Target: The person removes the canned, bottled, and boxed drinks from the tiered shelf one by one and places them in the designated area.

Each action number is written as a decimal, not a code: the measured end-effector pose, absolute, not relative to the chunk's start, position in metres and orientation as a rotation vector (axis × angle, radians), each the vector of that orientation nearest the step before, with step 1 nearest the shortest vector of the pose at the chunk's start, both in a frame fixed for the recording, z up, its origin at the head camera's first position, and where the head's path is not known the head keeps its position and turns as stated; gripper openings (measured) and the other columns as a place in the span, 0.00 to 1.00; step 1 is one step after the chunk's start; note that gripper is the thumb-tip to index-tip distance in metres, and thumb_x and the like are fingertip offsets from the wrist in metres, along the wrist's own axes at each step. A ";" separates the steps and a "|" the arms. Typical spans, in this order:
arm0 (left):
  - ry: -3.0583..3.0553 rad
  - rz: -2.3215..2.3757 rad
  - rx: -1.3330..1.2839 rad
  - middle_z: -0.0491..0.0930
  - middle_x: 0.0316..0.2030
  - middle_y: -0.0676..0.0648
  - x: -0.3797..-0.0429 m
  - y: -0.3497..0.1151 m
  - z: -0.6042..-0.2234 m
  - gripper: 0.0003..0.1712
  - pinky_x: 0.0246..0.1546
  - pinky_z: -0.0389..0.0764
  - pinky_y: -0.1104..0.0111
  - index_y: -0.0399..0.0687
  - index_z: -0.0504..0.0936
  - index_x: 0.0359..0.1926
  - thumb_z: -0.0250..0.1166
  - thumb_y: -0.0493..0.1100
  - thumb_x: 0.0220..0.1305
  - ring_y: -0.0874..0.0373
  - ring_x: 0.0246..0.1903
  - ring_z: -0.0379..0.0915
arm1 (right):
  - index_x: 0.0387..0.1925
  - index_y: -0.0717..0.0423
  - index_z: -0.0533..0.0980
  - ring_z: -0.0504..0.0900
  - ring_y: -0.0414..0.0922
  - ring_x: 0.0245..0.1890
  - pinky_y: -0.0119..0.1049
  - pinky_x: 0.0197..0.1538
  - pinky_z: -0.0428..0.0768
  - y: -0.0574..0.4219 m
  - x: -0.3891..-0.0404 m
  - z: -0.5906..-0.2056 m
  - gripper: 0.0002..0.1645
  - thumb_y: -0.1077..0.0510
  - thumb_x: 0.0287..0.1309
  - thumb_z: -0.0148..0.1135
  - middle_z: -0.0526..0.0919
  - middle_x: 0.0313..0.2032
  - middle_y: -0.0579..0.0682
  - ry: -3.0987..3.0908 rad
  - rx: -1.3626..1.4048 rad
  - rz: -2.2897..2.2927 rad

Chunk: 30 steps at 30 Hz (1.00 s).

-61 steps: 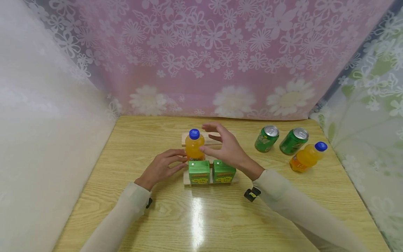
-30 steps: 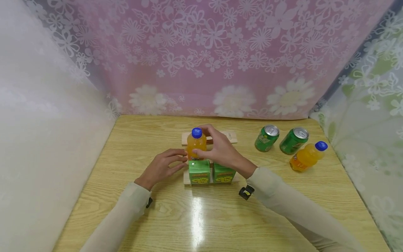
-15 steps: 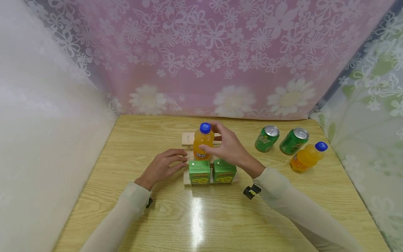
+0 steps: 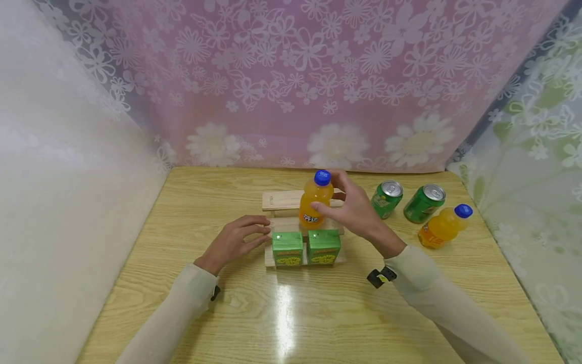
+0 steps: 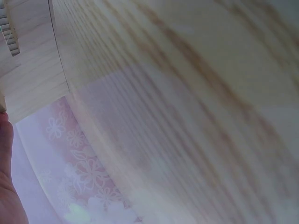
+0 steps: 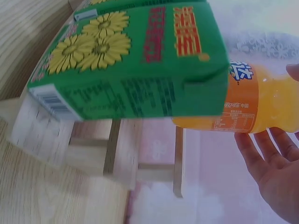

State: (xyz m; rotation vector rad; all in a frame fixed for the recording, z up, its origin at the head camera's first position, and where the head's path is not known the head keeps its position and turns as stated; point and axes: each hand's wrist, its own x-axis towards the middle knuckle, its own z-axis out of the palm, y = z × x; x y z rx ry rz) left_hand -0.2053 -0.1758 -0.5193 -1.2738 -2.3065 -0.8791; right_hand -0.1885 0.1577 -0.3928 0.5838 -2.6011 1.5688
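In the head view, my right hand [image 4: 352, 207] grips an orange soda bottle [image 4: 313, 205] with a blue cap, thumb in front and fingers behind. The bottle stands nearly upright over the middle step of a small wooden stepped rack [image 4: 282, 200]. Two green drink cartons with yellow flowers, the left carton [image 4: 288, 250] and the right carton [image 4: 324, 247], stand on the front step. In the right wrist view, a carton [image 6: 131, 65] partly hides the bottle [image 6: 243, 100]. My left hand [image 4: 234, 238] rests its fingertips at the rack's left end.
Two green soda cans, a nearer-left can [image 4: 385, 200] and another can [image 4: 424, 203], stand right of the rack. Beside them a second orange soda bottle [image 4: 443, 226] leans to the right in view. Flowered curtains [image 4: 291, 101] border the wooden table [image 4: 227, 313].
My right hand closes round the bottle from its side, then carries it rightward along the rack, from the left end to behind the right carton. The left hand stays put.
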 end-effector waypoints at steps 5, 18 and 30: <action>-2.314 -0.859 -1.274 0.89 0.55 0.45 -0.205 -0.176 -0.519 0.13 0.58 0.91 0.59 0.44 0.94 0.47 0.82 0.36 0.61 0.50 0.58 0.87 | 0.72 0.59 0.68 0.81 0.56 0.68 0.59 0.69 0.84 0.172 -0.186 -0.389 0.38 0.60 0.67 0.76 0.83 0.65 0.59 -2.592 0.543 1.554; -2.289 -0.865 -1.286 0.89 0.54 0.43 -0.205 -0.176 -0.518 0.13 0.56 0.92 0.58 0.44 0.94 0.46 0.83 0.36 0.59 0.49 0.57 0.88 | 0.75 0.59 0.67 0.79 0.57 0.69 0.19 0.62 0.76 0.204 -0.177 -0.383 0.39 0.59 0.69 0.74 0.81 0.66 0.59 -2.596 0.433 1.491; -2.289 -0.866 -1.279 0.89 0.55 0.43 -0.205 -0.176 -0.520 0.14 0.56 0.92 0.58 0.43 0.94 0.45 0.84 0.35 0.57 0.49 0.57 0.88 | 0.78 0.58 0.66 0.79 0.54 0.67 0.16 0.61 0.77 0.228 -0.170 -0.383 0.42 0.56 0.70 0.74 0.79 0.66 0.59 -2.600 0.353 1.430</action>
